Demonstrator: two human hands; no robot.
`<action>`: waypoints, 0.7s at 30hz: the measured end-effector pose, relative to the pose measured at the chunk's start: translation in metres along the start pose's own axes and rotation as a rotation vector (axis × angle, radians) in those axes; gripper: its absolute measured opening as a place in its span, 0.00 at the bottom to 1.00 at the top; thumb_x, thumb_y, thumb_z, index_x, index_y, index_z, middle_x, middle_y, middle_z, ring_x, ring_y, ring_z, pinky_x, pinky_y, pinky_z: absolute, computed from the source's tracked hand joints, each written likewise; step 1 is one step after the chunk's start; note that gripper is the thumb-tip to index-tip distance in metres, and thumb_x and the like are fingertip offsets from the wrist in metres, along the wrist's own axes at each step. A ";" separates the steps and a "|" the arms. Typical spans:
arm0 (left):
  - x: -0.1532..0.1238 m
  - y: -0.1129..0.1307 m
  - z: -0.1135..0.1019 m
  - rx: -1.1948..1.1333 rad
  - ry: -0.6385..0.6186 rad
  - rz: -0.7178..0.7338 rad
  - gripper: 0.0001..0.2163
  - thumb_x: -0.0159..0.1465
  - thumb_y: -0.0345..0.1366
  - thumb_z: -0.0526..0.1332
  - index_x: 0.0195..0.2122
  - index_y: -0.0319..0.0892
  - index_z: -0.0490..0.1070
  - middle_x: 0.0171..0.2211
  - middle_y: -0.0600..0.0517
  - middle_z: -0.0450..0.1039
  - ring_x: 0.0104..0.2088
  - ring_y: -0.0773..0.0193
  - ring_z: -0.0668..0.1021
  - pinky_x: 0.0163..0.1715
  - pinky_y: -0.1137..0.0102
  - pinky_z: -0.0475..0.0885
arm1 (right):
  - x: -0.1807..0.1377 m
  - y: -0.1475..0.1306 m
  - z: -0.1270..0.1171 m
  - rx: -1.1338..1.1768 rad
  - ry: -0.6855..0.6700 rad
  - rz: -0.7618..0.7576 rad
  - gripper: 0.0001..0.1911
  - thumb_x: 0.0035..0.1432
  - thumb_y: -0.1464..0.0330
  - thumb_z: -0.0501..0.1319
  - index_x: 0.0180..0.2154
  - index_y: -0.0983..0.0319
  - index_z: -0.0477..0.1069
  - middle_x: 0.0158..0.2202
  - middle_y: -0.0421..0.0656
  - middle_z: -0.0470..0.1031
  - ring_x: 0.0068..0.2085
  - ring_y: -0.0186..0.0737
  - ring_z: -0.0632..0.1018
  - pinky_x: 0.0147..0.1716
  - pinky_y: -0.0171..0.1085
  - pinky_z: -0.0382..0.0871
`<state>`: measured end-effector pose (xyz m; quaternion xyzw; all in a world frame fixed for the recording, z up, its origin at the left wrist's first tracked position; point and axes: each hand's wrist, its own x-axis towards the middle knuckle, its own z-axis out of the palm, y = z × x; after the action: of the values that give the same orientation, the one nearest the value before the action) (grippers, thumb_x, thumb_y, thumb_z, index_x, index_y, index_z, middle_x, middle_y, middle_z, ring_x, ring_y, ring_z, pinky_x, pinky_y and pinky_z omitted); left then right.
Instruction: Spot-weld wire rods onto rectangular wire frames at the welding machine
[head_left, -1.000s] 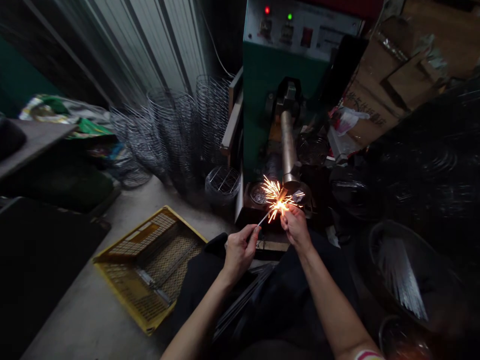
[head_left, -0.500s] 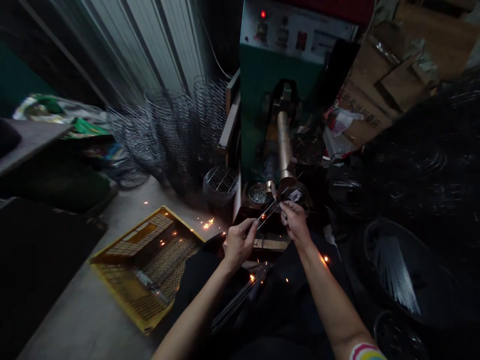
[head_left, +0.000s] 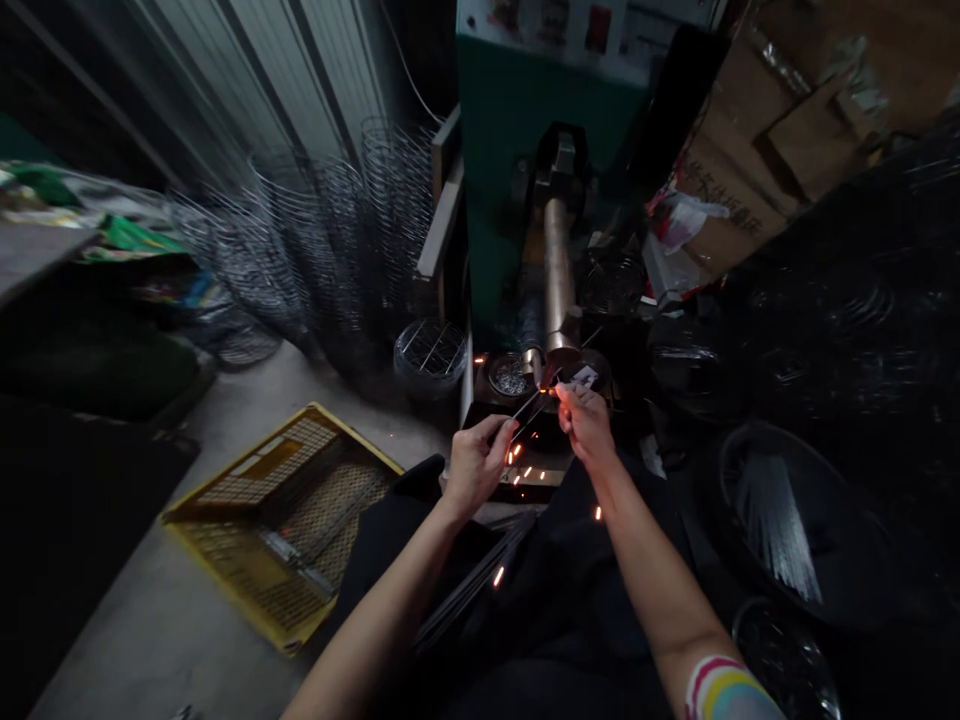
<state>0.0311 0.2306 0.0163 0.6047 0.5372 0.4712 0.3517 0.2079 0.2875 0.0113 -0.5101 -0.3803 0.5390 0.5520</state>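
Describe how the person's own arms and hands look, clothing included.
The left hand and right hand wear no gloves. On the right arm, a sleeve shows at the bottom edge, banded in pink, white, yellow and pale blue-green. The left arm shows no sleeve within the picture.

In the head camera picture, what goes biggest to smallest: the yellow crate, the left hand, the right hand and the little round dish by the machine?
1. Yellow crate
2. Left hand and right hand: they look too alike to rank
3. Little round dish
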 end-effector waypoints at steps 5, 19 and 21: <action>0.007 -0.001 0.000 0.122 -0.001 0.115 0.14 0.67 0.40 0.55 0.35 0.38 0.77 0.23 0.52 0.73 0.21 0.69 0.70 0.24 0.75 0.63 | -0.034 0.016 -0.014 -0.159 -0.050 0.114 0.26 0.48 0.45 0.66 0.27 0.63 0.71 0.14 0.32 0.59 0.15 0.24 0.57 0.13 0.27 0.47; -0.152 -0.082 -0.204 0.460 0.396 -0.096 0.10 0.63 0.39 0.60 0.39 0.41 0.79 0.33 0.48 0.80 0.32 0.63 0.79 0.35 0.73 0.72 | -0.147 0.115 -0.034 -0.504 -0.506 0.423 0.23 0.50 0.48 0.65 0.28 0.63 0.74 0.20 0.37 0.67 0.19 0.31 0.66 0.19 0.30 0.59; -0.164 -0.118 -0.233 0.231 0.818 -0.363 0.12 0.62 0.41 0.61 0.36 0.38 0.77 0.22 0.53 0.73 0.25 0.66 0.75 0.29 0.73 0.70 | -0.148 0.112 -0.031 -0.528 -0.510 0.407 0.23 0.51 0.48 0.65 0.28 0.63 0.74 0.21 0.37 0.67 0.20 0.31 0.66 0.20 0.31 0.59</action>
<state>-0.2236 0.0717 -0.0530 0.3005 0.7782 0.5388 0.1179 0.1958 0.1262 -0.0842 -0.5491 -0.5214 0.6298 0.1729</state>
